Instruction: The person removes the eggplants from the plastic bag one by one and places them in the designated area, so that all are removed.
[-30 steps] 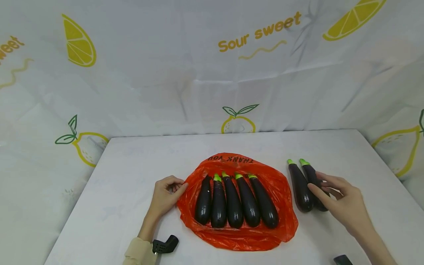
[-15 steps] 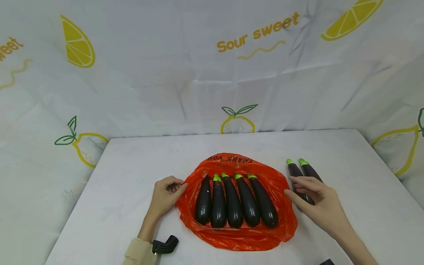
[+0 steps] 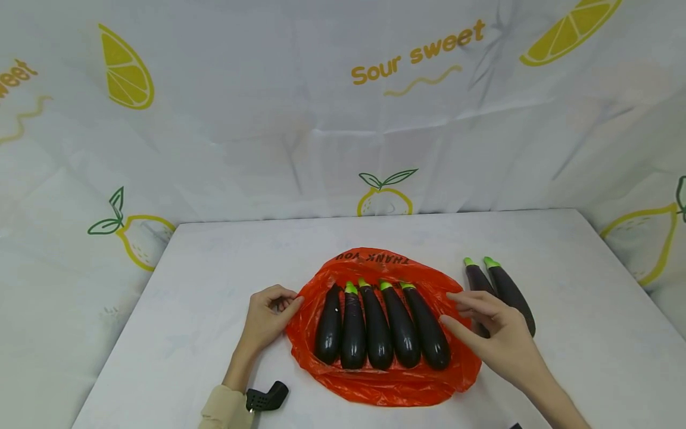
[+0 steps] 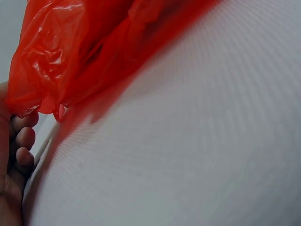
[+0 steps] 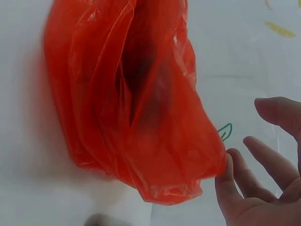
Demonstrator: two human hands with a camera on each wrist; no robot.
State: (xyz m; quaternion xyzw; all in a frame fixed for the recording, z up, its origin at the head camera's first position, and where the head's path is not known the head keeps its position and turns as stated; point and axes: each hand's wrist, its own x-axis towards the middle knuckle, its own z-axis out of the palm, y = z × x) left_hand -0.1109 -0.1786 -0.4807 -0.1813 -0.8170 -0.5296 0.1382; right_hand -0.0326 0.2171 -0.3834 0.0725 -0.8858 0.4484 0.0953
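Note:
A red plastic bag [image 3: 386,390] lies spread on the table, its mouth facing up, with several dark eggplants [image 3: 377,328] in a row inside it. My left hand [image 3: 270,316] pinches the bag's left edge between thumb and fingers; the left wrist view shows the red plastic [image 4: 51,52] at the fingertips. Over the bag's right edge hovers my right hand [image 3: 498,336], thumb and fingers spread apart and holding nothing. In the right wrist view a fingertip of that hand [image 5: 258,188] is close to the bag's rim [image 5: 178,155]; whether it touches, I cannot tell.
Two more eggplants lie on the table right of the bag: the outer one [image 3: 513,295] is in full view, the inner one [image 3: 476,275] partly behind my right hand. A white cloth with lemon prints [image 3: 257,119] hangs behind the white table [image 3: 214,268].
My right hand has moved left from the two loose eggplants to the bag's right edge, carrying nothing. My left hand has stayed at the bag's left edge.

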